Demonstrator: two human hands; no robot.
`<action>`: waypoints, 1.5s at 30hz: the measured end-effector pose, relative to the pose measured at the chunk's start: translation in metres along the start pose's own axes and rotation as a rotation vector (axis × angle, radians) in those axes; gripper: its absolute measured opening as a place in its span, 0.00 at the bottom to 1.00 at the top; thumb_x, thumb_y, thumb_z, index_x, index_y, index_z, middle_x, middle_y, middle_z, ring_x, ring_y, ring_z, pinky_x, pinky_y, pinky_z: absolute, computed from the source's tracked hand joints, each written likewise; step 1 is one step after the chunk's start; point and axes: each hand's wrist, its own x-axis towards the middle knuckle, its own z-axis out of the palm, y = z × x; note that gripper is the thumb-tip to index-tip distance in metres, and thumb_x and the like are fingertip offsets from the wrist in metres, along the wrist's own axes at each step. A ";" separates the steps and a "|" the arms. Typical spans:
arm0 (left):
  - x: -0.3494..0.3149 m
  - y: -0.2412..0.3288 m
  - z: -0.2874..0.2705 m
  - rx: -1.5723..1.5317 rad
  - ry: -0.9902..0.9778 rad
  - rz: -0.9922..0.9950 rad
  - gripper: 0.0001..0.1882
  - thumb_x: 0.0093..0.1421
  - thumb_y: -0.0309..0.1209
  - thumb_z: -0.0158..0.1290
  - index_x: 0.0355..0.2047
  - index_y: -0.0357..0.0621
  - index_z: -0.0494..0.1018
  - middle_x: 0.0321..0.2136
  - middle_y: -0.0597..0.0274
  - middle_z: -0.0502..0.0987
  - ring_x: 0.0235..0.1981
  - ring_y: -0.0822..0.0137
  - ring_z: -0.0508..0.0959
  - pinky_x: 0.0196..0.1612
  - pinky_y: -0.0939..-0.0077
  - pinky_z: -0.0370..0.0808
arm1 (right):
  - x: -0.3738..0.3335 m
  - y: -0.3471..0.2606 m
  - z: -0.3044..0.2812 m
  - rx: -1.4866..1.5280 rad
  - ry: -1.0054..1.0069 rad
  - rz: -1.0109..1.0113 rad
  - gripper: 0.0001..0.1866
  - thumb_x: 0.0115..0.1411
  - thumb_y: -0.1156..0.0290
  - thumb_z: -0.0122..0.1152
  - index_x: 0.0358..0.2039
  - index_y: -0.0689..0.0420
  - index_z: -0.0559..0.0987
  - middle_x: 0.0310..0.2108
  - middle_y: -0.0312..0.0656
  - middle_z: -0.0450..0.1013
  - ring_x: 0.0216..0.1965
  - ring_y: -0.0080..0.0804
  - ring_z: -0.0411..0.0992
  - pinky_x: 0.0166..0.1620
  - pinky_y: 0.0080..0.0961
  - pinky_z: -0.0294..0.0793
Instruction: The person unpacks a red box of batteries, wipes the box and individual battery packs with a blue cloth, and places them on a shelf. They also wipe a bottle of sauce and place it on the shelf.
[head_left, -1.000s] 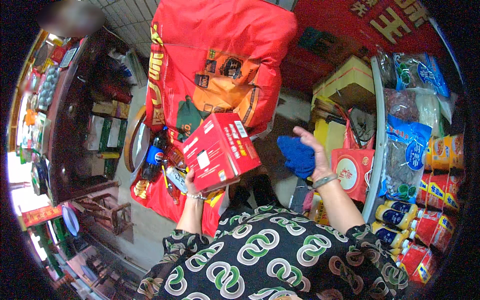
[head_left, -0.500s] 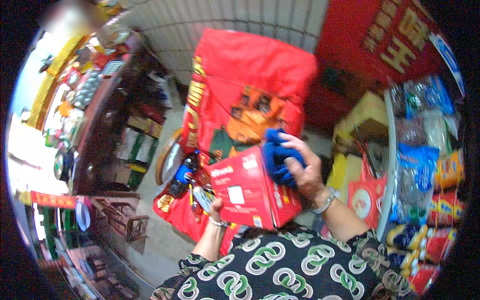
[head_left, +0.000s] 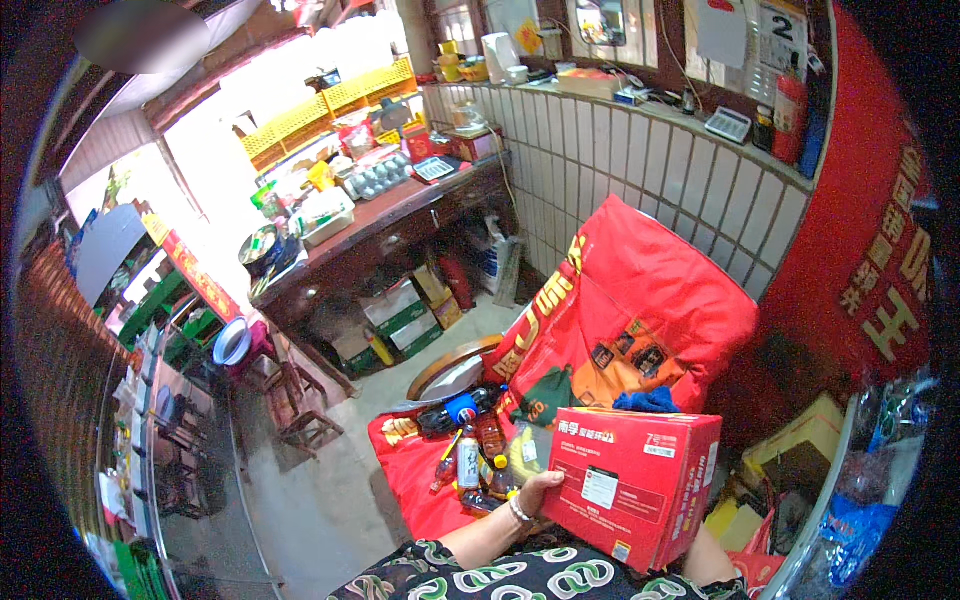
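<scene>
A red cardboard box (head_left: 640,525) with white print is held in front of my body. My left hand (head_left: 540,493) grips its left edge, the thumb on the front face. My right forearm (head_left: 708,562) rises behind the box's lower right corner, where the box hides the hand and its fingers. Bunched dark-blue cloth (head_left: 648,400) shows just above the box's top edge. Beyond is a chair draped with a red cover (head_left: 650,260), its seat bearing several drink bottles (head_left: 468,462), an orange bag (head_left: 635,355) and a dark-green bag (head_left: 545,400).
A wooden desk (head_left: 370,225) with an egg tray (head_left: 378,178) and other goods stands far left, cartons (head_left: 402,315) beneath it. A small wooden stool (head_left: 308,425) is on the floor to the left. Packaged goods (head_left: 860,530) hang at right, near an open carton (head_left: 795,435).
The view has swung left, bringing the desk and window ledge into sight. My right hand, earlier holding the blue cloth beside the box, is now hidden behind it. My left hand still grips the box.
</scene>
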 end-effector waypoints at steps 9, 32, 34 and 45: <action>-0.002 -0.013 0.010 0.190 -0.073 -0.043 0.40 0.40 0.39 0.57 0.52 0.37 0.53 0.47 0.53 0.65 0.47 0.61 0.68 0.49 0.66 0.65 | -0.027 0.025 -0.064 -0.156 0.183 0.129 0.25 0.56 0.51 0.41 0.42 0.60 0.70 0.36 0.47 0.71 0.35 0.36 0.71 0.42 0.30 0.70; 0.008 -0.017 0.028 0.289 -0.162 0.055 0.46 0.33 0.38 0.60 0.53 0.38 0.52 0.48 0.54 0.64 0.47 0.59 0.67 0.51 0.63 0.63 | -0.070 0.052 -0.106 -0.264 0.379 0.198 0.22 0.55 0.54 0.43 0.39 0.59 0.72 0.35 0.44 0.72 0.35 0.34 0.70 0.42 0.27 0.69; 0.004 -0.005 0.036 0.296 -0.075 0.204 0.45 0.31 0.35 0.58 0.53 0.40 0.53 0.47 0.53 0.65 0.47 0.57 0.67 0.50 0.62 0.63 | -0.057 0.045 -0.106 -0.276 0.345 0.151 0.22 0.55 0.54 0.43 0.39 0.59 0.72 0.35 0.44 0.72 0.35 0.34 0.70 0.42 0.26 0.69; -0.007 0.015 0.034 0.383 -0.091 0.056 0.39 0.33 0.34 0.56 0.48 0.32 0.57 0.42 0.49 0.68 0.41 0.58 0.72 0.46 0.65 0.68 | -0.100 -0.168 0.015 -0.532 -0.075 -0.205 0.16 0.53 0.62 0.49 0.36 0.60 0.73 0.29 0.40 0.73 0.27 0.22 0.70 0.34 0.16 0.69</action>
